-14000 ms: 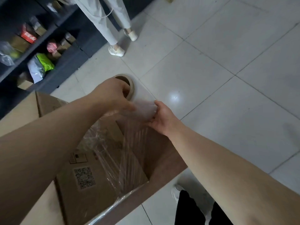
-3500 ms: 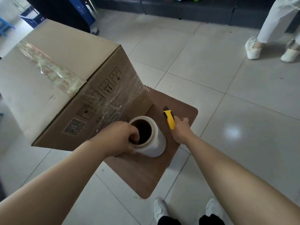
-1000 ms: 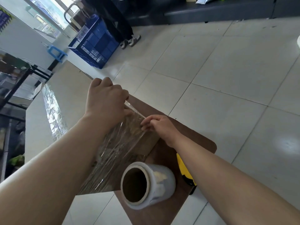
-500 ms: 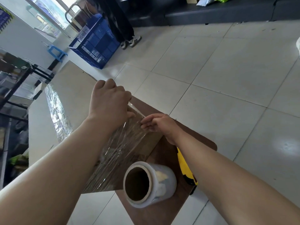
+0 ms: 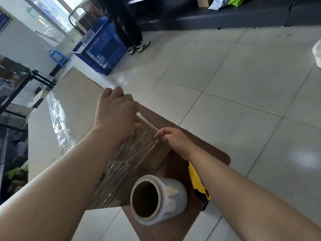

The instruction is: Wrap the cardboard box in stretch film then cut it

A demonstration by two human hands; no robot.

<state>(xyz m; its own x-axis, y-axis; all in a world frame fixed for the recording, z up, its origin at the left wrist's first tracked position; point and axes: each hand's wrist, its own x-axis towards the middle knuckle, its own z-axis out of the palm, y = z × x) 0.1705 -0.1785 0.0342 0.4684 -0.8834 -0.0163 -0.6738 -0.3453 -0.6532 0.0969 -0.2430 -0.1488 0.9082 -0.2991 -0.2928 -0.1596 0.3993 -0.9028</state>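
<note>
Pressing down on the stretch film (image 5: 135,150), the left hand (image 5: 116,113) sat curled over the top corner of the cardboard box (image 5: 73,108), fingers bent and knuckles up, with the film's edge coming out from under it. Couldn't really tell if it was gripping the film or just pinning it flat against the box.

Just to the right of that hand, the right hand (image 5: 173,140) was pinching the film's edge between thumb and fingertips, the rest of the hand loosely closed. The two hands were close together but not touching.

Film was stretched pretty wrinkly across the box side below both hands, and another shiny band ran over the box top, left of the left forearm.

Nearer than the hands, the film roll (image 5: 158,199) stood on the brown surface (image 5: 213,153), its cardboard core facing up, right next to the wrapped box side. A yellow utility knife (image 5: 199,185) lay on the surface under the right forearm, just right of the roll and partly hidden by the arm.

Way beyond the hands a blue crate (image 5: 100,49) sat on the tiled floor (image 5: 243,80).
</note>
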